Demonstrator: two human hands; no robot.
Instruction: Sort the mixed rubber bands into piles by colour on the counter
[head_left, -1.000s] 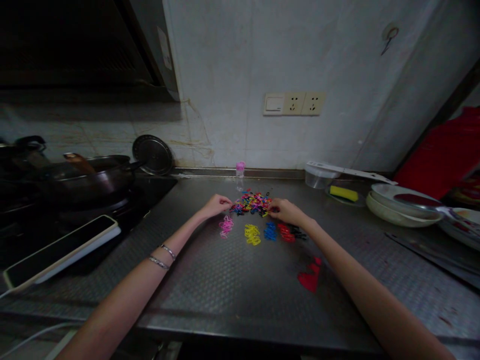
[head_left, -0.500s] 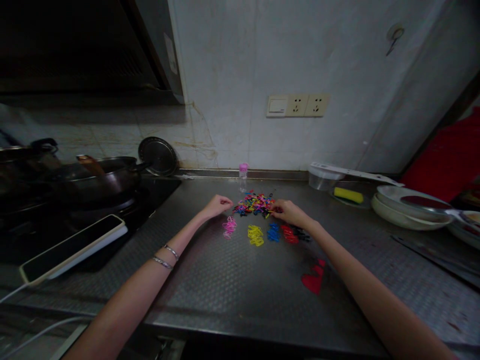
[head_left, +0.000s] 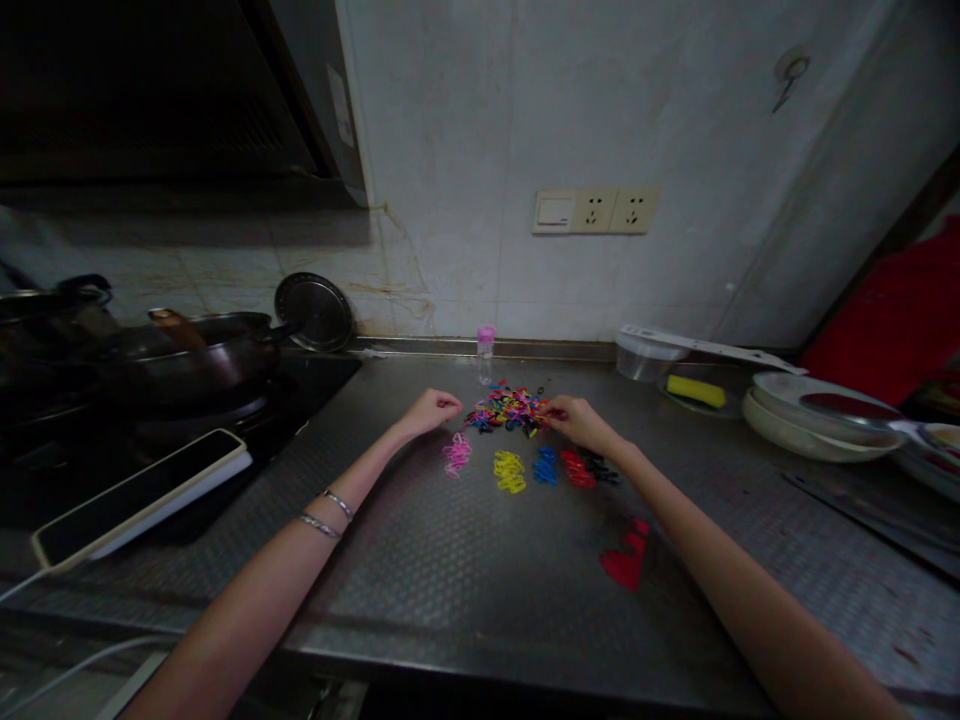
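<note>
A mixed pile of small coloured loops (head_left: 508, 407), which look like rubber bands, lies on the metal counter. My left hand (head_left: 432, 412) is closed in a pinch at the pile's left edge; what its fingertips hold, if anything, is too small to see. At the right edge my right hand (head_left: 576, 420) also pinches, its fingertips touching the pile and their contents hidden. In front lie separate groups of pink loops (head_left: 457, 456), yellow loops (head_left: 510, 472), blue loops (head_left: 545, 466), red loops (head_left: 577, 468) and black loops (head_left: 603, 468), the last partly under my right wrist.
Behind the pile stands a small clear jar with a pink lid (head_left: 486, 342). A red heart-shaped piece (head_left: 624, 562) lies near my right forearm. At left are a phone (head_left: 142, 490) and a pan (head_left: 202, 350); at right, a yellow sponge (head_left: 696, 391), bowls (head_left: 810, 430) and a knife (head_left: 870, 515).
My right fingertips have shifted very slightly at the pile's right edge. My left hand stays nearly in place, and the groups of loops look the same.
</note>
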